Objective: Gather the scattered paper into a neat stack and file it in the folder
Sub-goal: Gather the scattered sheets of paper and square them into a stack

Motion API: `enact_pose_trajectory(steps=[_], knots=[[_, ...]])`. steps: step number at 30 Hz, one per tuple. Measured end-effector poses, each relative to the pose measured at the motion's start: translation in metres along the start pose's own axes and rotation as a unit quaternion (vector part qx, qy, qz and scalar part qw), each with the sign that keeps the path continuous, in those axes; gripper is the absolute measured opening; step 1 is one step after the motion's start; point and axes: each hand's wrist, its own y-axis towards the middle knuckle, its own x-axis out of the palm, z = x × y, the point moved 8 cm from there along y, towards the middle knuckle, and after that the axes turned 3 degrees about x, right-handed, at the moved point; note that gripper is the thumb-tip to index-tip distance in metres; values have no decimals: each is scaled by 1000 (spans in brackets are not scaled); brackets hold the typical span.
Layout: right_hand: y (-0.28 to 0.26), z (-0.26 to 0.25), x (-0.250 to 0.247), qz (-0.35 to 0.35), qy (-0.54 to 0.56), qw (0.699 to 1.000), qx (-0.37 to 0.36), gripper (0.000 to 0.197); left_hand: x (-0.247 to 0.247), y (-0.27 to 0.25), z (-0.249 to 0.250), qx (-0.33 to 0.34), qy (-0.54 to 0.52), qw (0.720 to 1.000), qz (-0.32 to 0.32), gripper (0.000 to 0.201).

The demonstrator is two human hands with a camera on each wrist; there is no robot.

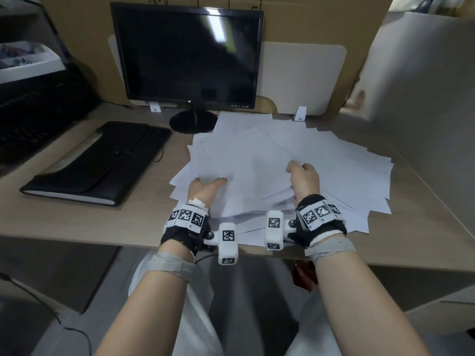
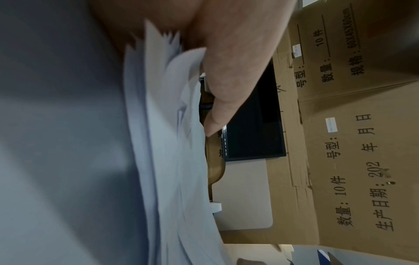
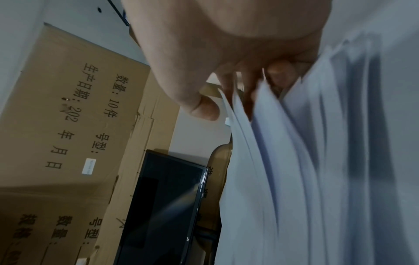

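Note:
Several white paper sheets (image 1: 295,155) lie fanned out in a loose pile on the right half of the desk. My left hand (image 1: 208,185) holds the pile's near left edge, with the thumb (image 2: 217,100) on top of the paper (image 2: 167,152) and the fingers hidden beneath. My right hand (image 1: 300,170) grips the near right part, its fingers (image 3: 278,71) curled in between the sheets (image 3: 294,161) and its thumb (image 3: 199,105) on the upper side. The black folder (image 1: 102,163) lies closed on the left of the desk, apart from both hands.
A dark monitor (image 1: 187,55) stands at the back, its round foot (image 1: 192,122) touching the far sheets. Behind it are a cardboard box (image 1: 308,19) and a white panel (image 1: 303,73). Dark equipment (image 1: 38,119) sits far left. The desk's front edge (image 1: 115,241) runs just under my wrists.

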Motion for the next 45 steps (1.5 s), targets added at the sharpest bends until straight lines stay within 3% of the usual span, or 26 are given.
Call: enact_pose_trajectory(steps=[3, 8, 16, 24, 27, 31, 34, 39, 42, 45], knots=[[-2, -1, -6, 18, -23, 999, -16, 56, 0, -2, 2, 3, 3, 1000, -5, 13], [-8, 5, -7, 32, -89, 995, -31, 27, -1, -1, 2, -4, 3, 1000, 3, 46], [-20, -3, -14, 13, -93, 995, -23, 47, -1, -3, 2, -8, 49, 999, 7, 45], [-29, 3, -82, 121, -197, 973, 15, 65, -3, -7, 4, -9, 33, 999, 41, 26], [-36, 8, -83, 85, -144, 986, 23, 66, -8, -13, 7, -19, 47, 997, 51, 22], [-53, 8, -68, 27, -67, 996, 57, 41, -15, -21, 4, -34, 63, 997, 43, 35], [-66, 10, -48, -32, -26, 996, 85, 13, -14, -29, 0, -49, 56, 997, 16, 17], [-77, 12, -25, -81, 13, 991, 103, 20, -6, -44, 0, -67, 47, 997, -18, 29], [-79, 13, -16, -88, 26, 990, 106, 13, -3, -41, 8, -14, 85, 996, -26, 13], [-78, 14, -9, -82, 17, 992, 92, 26, -4, -37, 13, 13, 113, 993, -34, 9]])
